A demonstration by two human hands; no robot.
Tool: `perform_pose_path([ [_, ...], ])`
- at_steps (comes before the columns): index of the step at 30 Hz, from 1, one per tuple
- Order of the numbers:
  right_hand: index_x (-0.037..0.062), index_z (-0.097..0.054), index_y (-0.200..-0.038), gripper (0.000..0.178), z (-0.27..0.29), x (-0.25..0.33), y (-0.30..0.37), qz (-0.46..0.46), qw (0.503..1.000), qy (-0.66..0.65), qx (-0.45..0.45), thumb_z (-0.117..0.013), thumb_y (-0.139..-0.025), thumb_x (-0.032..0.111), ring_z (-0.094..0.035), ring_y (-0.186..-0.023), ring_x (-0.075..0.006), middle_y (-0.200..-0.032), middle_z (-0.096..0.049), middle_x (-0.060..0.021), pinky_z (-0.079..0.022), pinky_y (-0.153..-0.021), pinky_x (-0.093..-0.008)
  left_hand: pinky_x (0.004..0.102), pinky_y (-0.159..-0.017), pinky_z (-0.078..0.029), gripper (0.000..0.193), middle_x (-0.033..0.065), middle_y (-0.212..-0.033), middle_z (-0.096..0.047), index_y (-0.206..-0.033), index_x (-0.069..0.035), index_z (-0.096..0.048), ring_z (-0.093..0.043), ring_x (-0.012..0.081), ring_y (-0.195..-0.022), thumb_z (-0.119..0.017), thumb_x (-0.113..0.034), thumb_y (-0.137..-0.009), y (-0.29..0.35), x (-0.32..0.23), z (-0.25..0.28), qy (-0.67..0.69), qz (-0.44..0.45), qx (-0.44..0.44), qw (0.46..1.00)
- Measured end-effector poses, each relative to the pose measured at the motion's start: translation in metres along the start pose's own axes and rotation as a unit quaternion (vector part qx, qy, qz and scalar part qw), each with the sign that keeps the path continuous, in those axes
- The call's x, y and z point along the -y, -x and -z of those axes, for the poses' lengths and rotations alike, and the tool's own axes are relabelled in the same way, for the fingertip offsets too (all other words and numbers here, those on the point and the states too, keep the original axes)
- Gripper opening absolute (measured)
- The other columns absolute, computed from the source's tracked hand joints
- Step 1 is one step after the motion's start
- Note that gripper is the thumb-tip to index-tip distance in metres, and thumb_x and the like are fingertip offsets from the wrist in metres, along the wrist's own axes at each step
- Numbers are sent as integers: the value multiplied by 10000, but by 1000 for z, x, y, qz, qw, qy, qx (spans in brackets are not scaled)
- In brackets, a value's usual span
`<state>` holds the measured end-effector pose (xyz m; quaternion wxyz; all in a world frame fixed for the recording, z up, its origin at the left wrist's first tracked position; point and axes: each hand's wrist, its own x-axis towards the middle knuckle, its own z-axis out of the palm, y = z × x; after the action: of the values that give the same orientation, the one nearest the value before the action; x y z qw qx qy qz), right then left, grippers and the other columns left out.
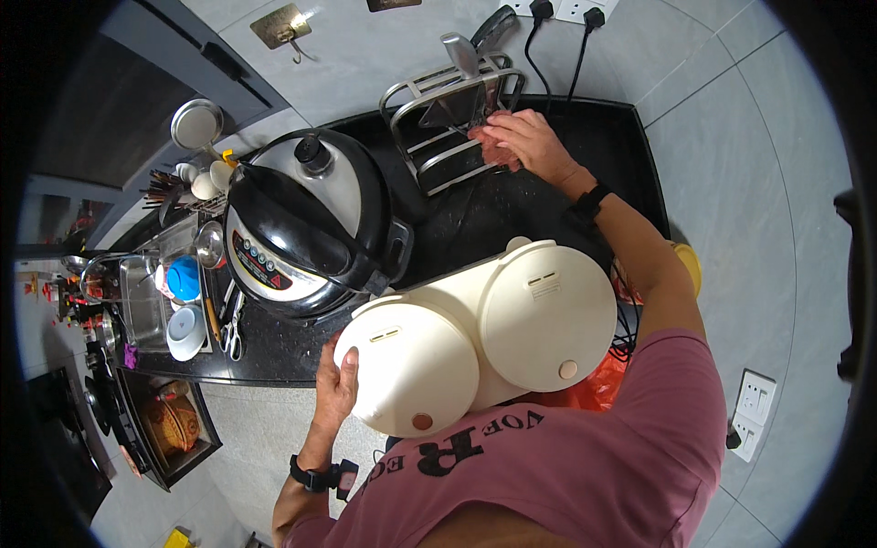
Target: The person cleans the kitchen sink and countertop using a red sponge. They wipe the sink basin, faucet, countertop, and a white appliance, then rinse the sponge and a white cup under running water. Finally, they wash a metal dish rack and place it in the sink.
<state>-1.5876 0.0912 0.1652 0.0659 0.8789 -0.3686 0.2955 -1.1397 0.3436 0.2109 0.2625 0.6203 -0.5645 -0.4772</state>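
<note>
While the left hand (336, 384) clasps its fingers round the cream twin-lidded appliance (474, 340) at the near edge of the table (466, 215), the right hand (533, 144) clutches a reddish cloth (499, 153) against the knife rack (437, 85) by the far edge (wiping seems unfinished).

A kitchen is indicated by the black counter (438, 228), on which an electric pressure cooker (301, 219) is set; knives (460, 55) are held in a metal rack (438, 82). Bowls (186, 334) are seen near a sink (137, 315).
</note>
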Motion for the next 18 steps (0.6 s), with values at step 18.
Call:
perform_pose_path([
  [18,58,-651,-1149,268,-39,-47,82,-452,857,-215,-122,-599,-904,153,-619,-1055,-272,-1175,-645,-129,-463,-929,-337,342,-925,-462,632,214,-1196,-578,-1327,73,-418,-558,226,-1095,-478,-460,-992,0,2,1,-7,21,11,1000],
])
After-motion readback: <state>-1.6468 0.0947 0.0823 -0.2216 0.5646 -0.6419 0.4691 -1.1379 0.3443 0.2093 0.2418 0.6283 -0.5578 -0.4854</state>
